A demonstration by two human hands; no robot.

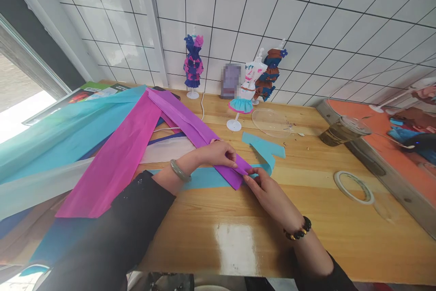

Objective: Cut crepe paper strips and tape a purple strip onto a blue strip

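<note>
A long purple crepe paper strip (190, 123) runs across the wooden table (306, 218) toward me. My left hand (218, 152) rests on top of the strip near its end, fingers curled and pressing it down. My right hand (264, 186) pinches the strip's near end between thumb and fingers. Under the strip lies a light blue paper strip (204, 177), and a cut light blue piece (264, 148) lies just beyond my hands.
Wide magenta (116, 159), teal (68, 132) and white (37, 186) paper sheets cover the left. Three small dressed mannequins (248, 89) stand at the tiled wall. A clear plastic lid (270, 123), a cup (340, 131) and a tape roll (353, 186) lie to the right.
</note>
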